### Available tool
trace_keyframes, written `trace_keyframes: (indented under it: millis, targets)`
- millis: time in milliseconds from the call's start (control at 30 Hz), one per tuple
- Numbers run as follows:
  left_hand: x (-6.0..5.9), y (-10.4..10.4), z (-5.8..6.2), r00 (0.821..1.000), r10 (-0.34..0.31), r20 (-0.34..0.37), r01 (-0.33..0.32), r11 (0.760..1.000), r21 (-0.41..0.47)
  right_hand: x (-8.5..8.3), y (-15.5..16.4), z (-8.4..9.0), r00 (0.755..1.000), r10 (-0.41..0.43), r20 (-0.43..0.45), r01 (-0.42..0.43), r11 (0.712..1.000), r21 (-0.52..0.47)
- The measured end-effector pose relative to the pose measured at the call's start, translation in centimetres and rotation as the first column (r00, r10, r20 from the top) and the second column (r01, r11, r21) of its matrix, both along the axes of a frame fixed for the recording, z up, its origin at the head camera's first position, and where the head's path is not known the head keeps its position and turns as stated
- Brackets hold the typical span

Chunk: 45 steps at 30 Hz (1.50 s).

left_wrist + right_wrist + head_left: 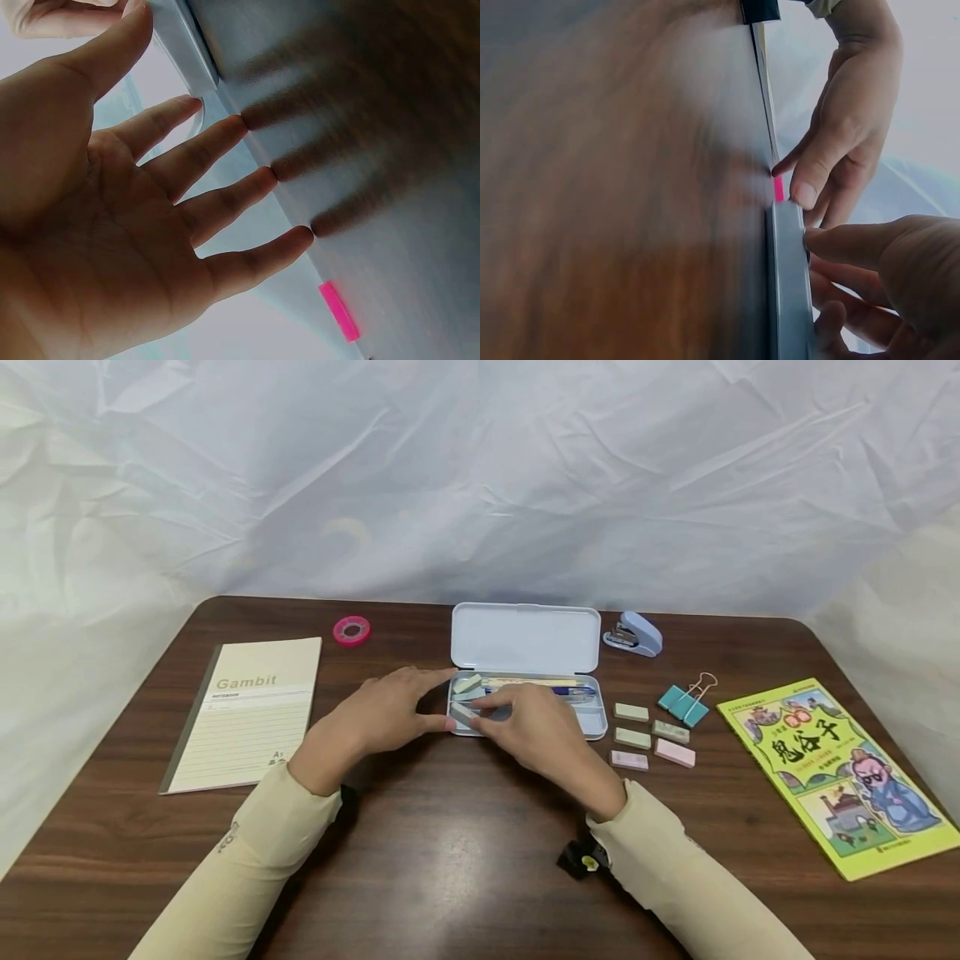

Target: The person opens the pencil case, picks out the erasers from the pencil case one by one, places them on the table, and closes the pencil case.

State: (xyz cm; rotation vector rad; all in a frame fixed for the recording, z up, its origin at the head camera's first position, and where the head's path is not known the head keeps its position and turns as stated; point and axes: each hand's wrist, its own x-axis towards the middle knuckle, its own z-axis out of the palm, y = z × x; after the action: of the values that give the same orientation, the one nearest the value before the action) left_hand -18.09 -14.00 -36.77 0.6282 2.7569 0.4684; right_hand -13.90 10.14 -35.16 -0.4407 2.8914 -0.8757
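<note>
An open pale-blue pencil tin (592, 724) lies at the table's middle with its lid (525, 639) folded back. Pens and a few small pastel blocks (467, 684) lie inside. My left hand (442, 697) rests at the tin's left end, its fingers straight and its thumb against the front corner; the left wrist view shows the same spread palm (150, 195). My right hand (480, 712) reaches across the tin from the right. Its fingertips and thumb pinch a small grey block (462, 714) at the tin's left end. In the right wrist view the right hand (885, 270) is blurred.
A "Gambit" notebook (247, 710) and a pink tape roll (352, 630) lie to the left. To the right are a blue stapler (633, 635), teal binder clips (684, 703), several pastel blocks (652, 735) and a yellow-green booklet (836, 772). White cloth hangs behind the table.
</note>
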Motion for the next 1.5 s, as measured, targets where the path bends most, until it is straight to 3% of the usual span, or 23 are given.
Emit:
trace_keyframes:
  millis: [33, 100, 167, 300, 367, 467, 567, 700, 867, 1067, 1233, 1300, 1333, 1500]
  targets:
    - [0.4, 0.3, 0.9, 1.0, 0.009, 0.019, -0.009, 1.0, -0.004, -0.1, -0.2, 0.0, 1.0, -0.001, 0.0, 0.001, 1.0, 0.002]
    - [0.6, 0.3, 1.0, 1.0, 0.008, 0.01, -0.008, 1.0, 0.002, -0.2, -0.5, -0.1, 1.0, -0.001, 0.0, 0.001, 1.0, 0.002]
    - [1.4, 0.7, 2.5, 1.0, 0.011, 0.018, -0.011, 1.0, 0.006, -0.3, -0.7, -0.1, 1.0, 0.003, -0.003, -0.003, 1.0, -0.003]
    - [1.0, 0.4, 1.9, 1.0, 0.007, 0.011, -0.007, 1.0, 0.017, -0.5, -0.9, -0.3, 1.0, 0.01, -0.007, -0.01, 1.0, -0.02]
    - [0.4, 0.1, 0.8, 1.0, 0.009, 0.001, -0.009, 1.0, 0.019, -0.5, -0.9, -0.3, 1.0, 0.013, -0.014, -0.013, 0.999, -0.031]
    - [0.1, -0.1, 0.2, 1.0, 0.017, 0.002, -0.017, 0.999, 0.027, -0.7, -0.9, -0.9, 0.999, 0.021, -0.048, -0.023, 0.999, -0.045]
    - [0.4, 0.0, 0.6, 1.0, 0.019, 0.003, -0.019, 1.0, 0.024, -0.7, -1.0, -1.1, 0.998, 0.017, -0.056, -0.02, 0.999, -0.051]
    - [1.5, 0.6, 2.7, 1.0, 0.015, 0.024, -0.016, 1.0, 0.007, -0.6, -1.3, -0.8, 0.999, 0.005, -0.054, -0.008, 0.999, -0.051]
    - [1.9, 0.9, 3.5, 0.999, 0.015, 0.03, -0.015, 1.0, 0.01, -0.7, -0.8, -1.2, 0.998, -0.003, -0.066, -0.004, 0.994, -0.112]
    - [1.1, 0.4, 2.1, 1.0, 0.01, 0.024, -0.01, 1.0, 0.019, -0.3, -0.5, -0.7, 1.0, -0.005, -0.017, 0.002, 0.987, -0.16]
    - [-0.6, -0.3, -1.0, 1.0, 0.021, 0.005, -0.021, 1.0, 0.015, 0.0, 0.1, -0.5, 1.0, 0.01, -0.025, -0.014, 0.984, -0.178]
    - [-0.8, -0.4, -1.4, 1.0, 0.019, 0.001, -0.019, 1.0, 0.012, 0.2, 0.6, -0.5, 0.999, 0.014, -0.035, -0.02, 0.982, -0.189]
    - [-0.8, -0.4, -1.3, 1.0, 0.019, 0.001, -0.02, 1.0, 0.011, 0.4, 0.8, -0.5, 0.999, 0.013, -0.039, -0.02, 0.981, -0.191]
    - [0.7, 0.2, 1.4, 1.0, 0.013, 0.022, -0.013, 1.0, 0.014, 1.3, 2.1, -0.3, 0.998, -0.005, -0.057, -0.006, 0.983, -0.181]
